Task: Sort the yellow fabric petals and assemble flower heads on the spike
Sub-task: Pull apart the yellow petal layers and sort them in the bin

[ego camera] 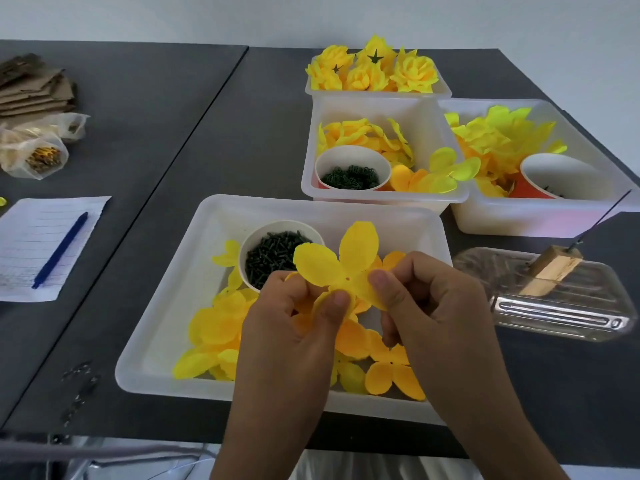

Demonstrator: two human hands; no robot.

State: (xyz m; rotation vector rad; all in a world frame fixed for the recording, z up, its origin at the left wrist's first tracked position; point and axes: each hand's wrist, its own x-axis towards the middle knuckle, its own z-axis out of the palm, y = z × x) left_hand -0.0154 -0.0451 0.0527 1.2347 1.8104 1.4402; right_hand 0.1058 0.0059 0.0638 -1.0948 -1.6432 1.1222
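— What are the 2 hands doing?

— Left hand point(294, 317) and right hand point(426, 299) each pinch a yellow fabric petal piece with rounded lobes point(341, 268), held above a shallow white plastic tray point(166, 306) on the dark grey desk point(242, 133).

— And the spike?

— A thin metal spike point(604, 216) in a wooden block point(550, 270) stands right of the tray.
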